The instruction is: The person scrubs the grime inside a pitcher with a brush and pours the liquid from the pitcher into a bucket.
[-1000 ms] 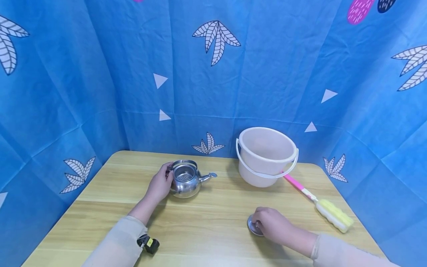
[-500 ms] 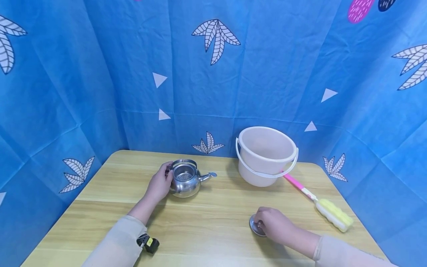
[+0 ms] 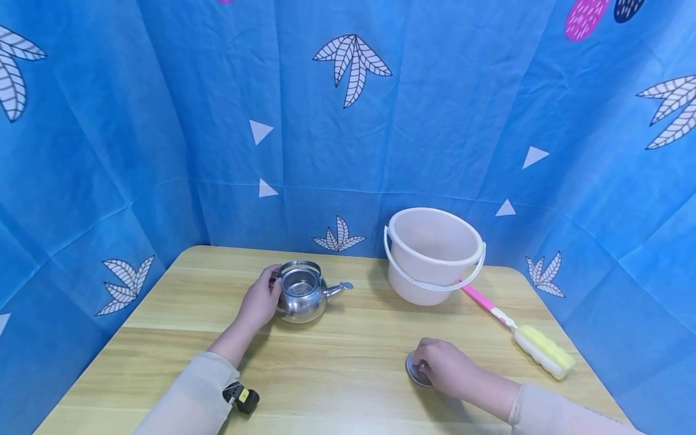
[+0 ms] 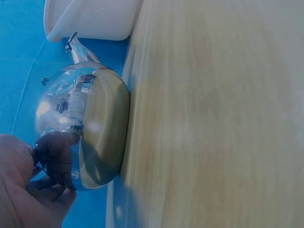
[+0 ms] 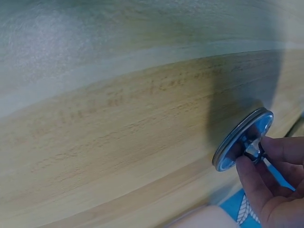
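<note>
A shiny metal teapot stands upright near the back left of the table, uncovered, with a perforated strainer in its mouth. Its spout points right. My left hand holds the pot by the handle on its left side; in the left wrist view the fingers curl beside the polished belly. At the front right, my right hand pinches the knob of a round metal lid between thumb and fingers. The lid is close over the wood, and the right wrist view shows its grooved rim tilted.
A white plastic bucket with its handle hanging down in front stands at the back right. Beside it lies a sponge brush with a pink handle. Blue patterned cloth hangs around the wooden table.
The right hand and the lid have shifted very slightly to the right since one second ago. The left hand and teapot stay in place.
</note>
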{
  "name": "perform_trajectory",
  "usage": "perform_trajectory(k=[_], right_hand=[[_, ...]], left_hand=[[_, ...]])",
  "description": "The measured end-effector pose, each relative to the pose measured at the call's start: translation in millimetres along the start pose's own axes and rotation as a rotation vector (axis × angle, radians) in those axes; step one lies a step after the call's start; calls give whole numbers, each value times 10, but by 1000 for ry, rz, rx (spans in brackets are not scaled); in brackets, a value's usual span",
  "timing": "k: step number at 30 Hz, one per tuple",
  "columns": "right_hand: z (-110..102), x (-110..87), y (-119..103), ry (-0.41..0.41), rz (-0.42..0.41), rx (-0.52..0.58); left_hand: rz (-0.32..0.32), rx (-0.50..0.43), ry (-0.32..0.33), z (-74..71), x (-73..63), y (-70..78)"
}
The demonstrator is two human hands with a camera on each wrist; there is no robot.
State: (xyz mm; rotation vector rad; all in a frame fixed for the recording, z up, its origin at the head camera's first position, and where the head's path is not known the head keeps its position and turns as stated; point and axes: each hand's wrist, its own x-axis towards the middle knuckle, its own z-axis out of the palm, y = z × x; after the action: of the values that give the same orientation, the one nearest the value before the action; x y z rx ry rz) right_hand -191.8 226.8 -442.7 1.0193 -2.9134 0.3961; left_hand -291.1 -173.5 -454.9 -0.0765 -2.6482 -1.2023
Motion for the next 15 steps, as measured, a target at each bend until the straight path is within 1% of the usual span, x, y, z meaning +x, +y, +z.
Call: perform_trajectory(k=[8,15], right_hand=[[-1,2,0,-11,1,4],[-39,30,-7,12,-20,-8]], left_hand=[[-5,-6,-7,-5,2,5],[-2,-1,0,-7,0,4]])
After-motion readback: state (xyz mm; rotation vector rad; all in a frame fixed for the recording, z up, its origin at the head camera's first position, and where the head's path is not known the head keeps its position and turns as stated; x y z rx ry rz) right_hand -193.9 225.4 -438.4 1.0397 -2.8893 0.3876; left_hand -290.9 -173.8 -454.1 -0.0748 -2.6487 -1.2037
